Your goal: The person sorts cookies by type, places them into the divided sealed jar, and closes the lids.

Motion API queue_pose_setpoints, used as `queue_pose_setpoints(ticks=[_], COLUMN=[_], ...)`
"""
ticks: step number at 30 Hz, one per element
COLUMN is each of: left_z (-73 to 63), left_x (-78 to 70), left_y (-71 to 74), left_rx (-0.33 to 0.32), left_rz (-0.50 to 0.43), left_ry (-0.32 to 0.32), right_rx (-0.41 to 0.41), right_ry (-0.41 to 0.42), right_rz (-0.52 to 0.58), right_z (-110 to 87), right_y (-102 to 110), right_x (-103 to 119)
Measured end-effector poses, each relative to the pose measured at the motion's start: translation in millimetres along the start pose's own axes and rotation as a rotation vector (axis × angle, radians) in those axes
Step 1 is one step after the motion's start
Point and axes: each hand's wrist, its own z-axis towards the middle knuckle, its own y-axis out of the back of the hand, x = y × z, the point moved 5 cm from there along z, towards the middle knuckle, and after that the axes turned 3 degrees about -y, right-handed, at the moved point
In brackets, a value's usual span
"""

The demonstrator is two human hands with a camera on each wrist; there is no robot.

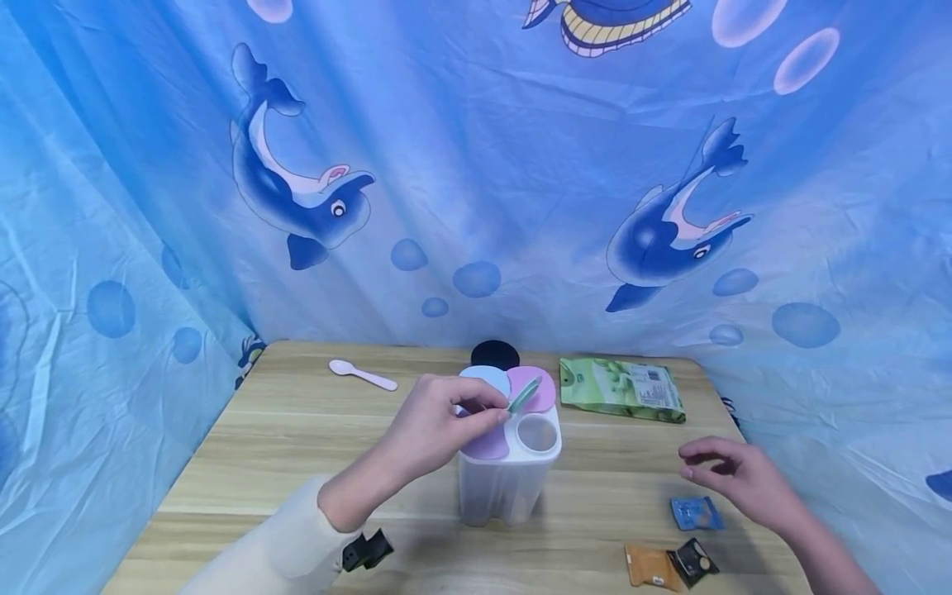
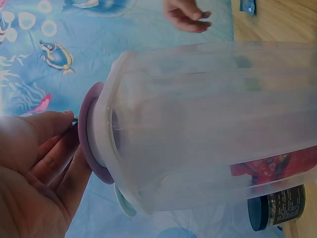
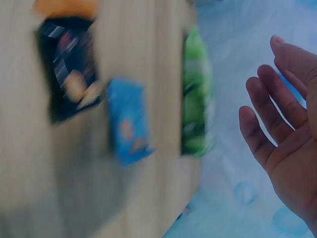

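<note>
My left hand (image 1: 454,413) pinches a mint-green lid (image 1: 525,397) by its edge, tilted on its side above a clear storage container (image 1: 498,487). Three lids sit on the container's white top: light blue (image 1: 483,378), pink (image 1: 541,384) and purple (image 1: 485,446). Its front right round opening (image 1: 537,433) is uncovered. In the left wrist view, the fingers are right by the purple lid (image 2: 91,134), and a red packet (image 2: 282,166) shows through the wall. On the right, my right hand (image 1: 751,483) holds nothing, fingers loosely bent, above a small blue packet (image 1: 696,513).
Near the front right lie an orange packet (image 1: 651,567) and a black packet (image 1: 693,562). A green pouch (image 1: 623,390) lies at the back right, and a white spoon (image 1: 363,374) at the back left. Behind the container stands a black-lidded jar (image 2: 287,204). A blue printed curtain (image 1: 491,207) surrounds the table.
</note>
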Motion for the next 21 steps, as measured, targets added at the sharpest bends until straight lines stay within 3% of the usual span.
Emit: queue_pose_setpoints(ticks=[3,10,16,21], left_z=[0.2,-0.4,-0.7,-0.6], left_x=[-1.5,-1.5,-3.0,-3.9], left_y=[0.5,0.2,0.3,1.2], left_rx=[0.002,-0.002,-0.001,0.001], left_rz=[0.008,0.021,0.019,0.021], left_ry=[0.003,0.002,0.004,0.020], right_rx=[0.021,0.078,0.134,0.155], right_ry=[-0.057,-0.079,-0.172,-0.197], right_rz=[0.022,0.049,0.083,0.078], right_z=[-5.9,-17.6,-24.1,-25.8], right_y=[-2.8,-9.9,-16.9,-22.5], right_x=[-24.6,-62.5,-81.8,-91.4])
